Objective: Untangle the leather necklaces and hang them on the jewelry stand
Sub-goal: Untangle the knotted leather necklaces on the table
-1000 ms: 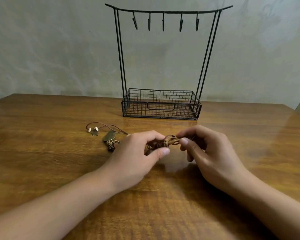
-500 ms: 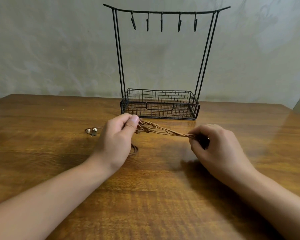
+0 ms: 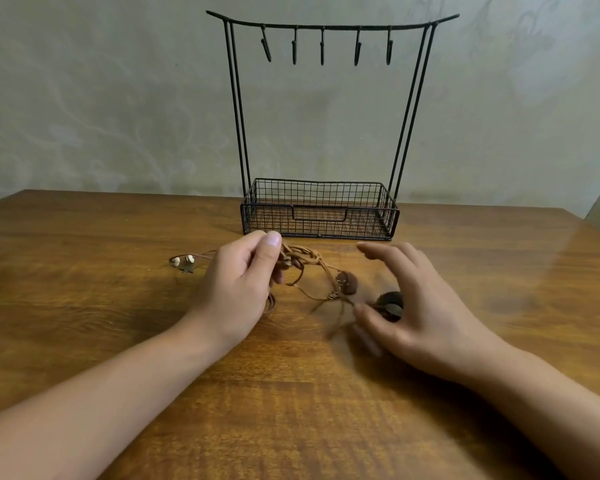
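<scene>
— The setting?
— A wooden tabletop (image 3: 84, 306), pale wall behind; the jewelry stand (image 3: 321, 216) stands at the back.
— What changed?
— In front of the stand, the left hand (image 3: 236, 289) still pinches the leather necklaces (image 3: 305, 261); the right hand (image 3: 406, 306) has spread, thumb touching a dark pendant (image 3: 390, 301).

A glossy wooden table (image 3: 84, 341) (warm brown grain) meets a pale, faintly patterned wall (image 3: 84, 98).

Soft, even light; glare on table (image 3: 551, 258) at right; motion-blurred right hand (image 3: 409, 306); wide-angle bowing.
</scene>
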